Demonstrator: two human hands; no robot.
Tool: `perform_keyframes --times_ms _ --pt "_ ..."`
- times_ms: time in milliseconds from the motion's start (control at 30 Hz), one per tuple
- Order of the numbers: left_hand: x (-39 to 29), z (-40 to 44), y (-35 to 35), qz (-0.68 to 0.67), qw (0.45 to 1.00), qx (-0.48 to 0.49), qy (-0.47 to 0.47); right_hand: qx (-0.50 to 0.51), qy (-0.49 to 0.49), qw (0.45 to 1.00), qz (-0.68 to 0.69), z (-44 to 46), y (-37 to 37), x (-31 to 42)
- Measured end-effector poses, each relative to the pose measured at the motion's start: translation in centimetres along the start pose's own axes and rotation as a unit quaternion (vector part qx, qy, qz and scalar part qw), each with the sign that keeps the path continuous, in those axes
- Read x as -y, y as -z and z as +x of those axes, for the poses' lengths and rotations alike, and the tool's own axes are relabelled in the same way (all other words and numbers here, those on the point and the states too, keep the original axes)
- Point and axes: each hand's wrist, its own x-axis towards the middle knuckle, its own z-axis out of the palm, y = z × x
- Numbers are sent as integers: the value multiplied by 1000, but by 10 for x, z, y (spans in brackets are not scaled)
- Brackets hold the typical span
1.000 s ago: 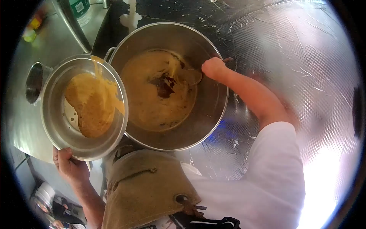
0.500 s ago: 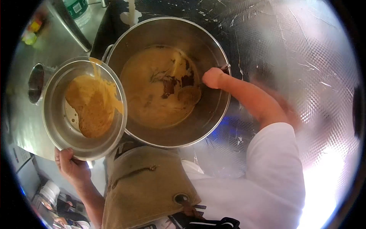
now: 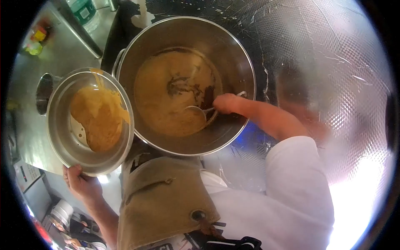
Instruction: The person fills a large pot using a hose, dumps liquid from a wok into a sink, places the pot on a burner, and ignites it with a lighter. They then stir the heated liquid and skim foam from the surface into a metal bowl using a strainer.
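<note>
My left hand (image 3: 83,183) grips the near rim of a wide metal basin (image 3: 62,143), which is tilted beside the pot and holds a yellow-brown batter-like mixture (image 3: 102,121). My right hand (image 3: 227,103) is closed round the handle of a ladle (image 3: 197,112) inside a large metal pot (image 3: 233,50). The ladle's bowl lies in the tan liquid (image 3: 160,91), where dark brown patches show near the middle and right side. The basin's right edge is close to the pot's left handle.
A metal cup (image 3: 44,93) stands left of the basin. Behind are a metal tube (image 3: 79,35), a green-labelled bottle (image 3: 84,12) and small yellow items (image 3: 35,41). Textured metal sheeting (image 3: 316,54) covers the right side. White containers (image 3: 62,210) are at lower left.
My right hand has moved nearer and slightly left, with the ladle sweeping toward the near side of the pot. The dark patches have shifted and shrunk. My left hand still holds the basin.
</note>
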Motion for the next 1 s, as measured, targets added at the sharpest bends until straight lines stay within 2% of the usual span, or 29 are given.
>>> perform_keyframes --times_ms 33,100,233,433,533,600,667,700,733,800,833,900,967,1000 --pt "3 -1 4 86 995 5 -51 -12 26 999 25 3 -4 5" --pt "13 -4 4 18 999 -11 -45 -7 27 998 62 6 -5 20" --pt "23 -8 8 48 997 -14 -58 -42 60 988 138 29 -28 37" --pt "24 -7 15 89 996 -13 -28 -96 127 985 75 71 -51 71" --pt "32 -12 12 82 995 -47 -27 -95 108 985 92 98 -68 89" --pt "32 -13 15 103 994 -44 10 -160 140 977 13 102 -64 105" --pt "31 -13 17 133 990 -31 25 -164 177 964 -115 100 -52 123" --pt "29 -12 19 154 988 -20 22 -197 140 969 -46 123 -67 129" --pt "29 -10 21 175 984 -8 18 -221 133 965 -52 137 -77 136" --pt "35 -11 18 47 995 -25 85 -268 120 954 -65 144 -72 149" --pt "37 -10 17 -18 992 -32 118 -229 83 970 -12 146 -55 158" --pt "23 0 14 -209 929 -105 287 -273 67 960 -9 160 -47 170" --pt "17 6 12 -331 859 -131 369 -292 48 955 -2 185 -48 180" --pt "17 8 13 -361 846 -124 373 -290 38 956 3 208 -55 183"
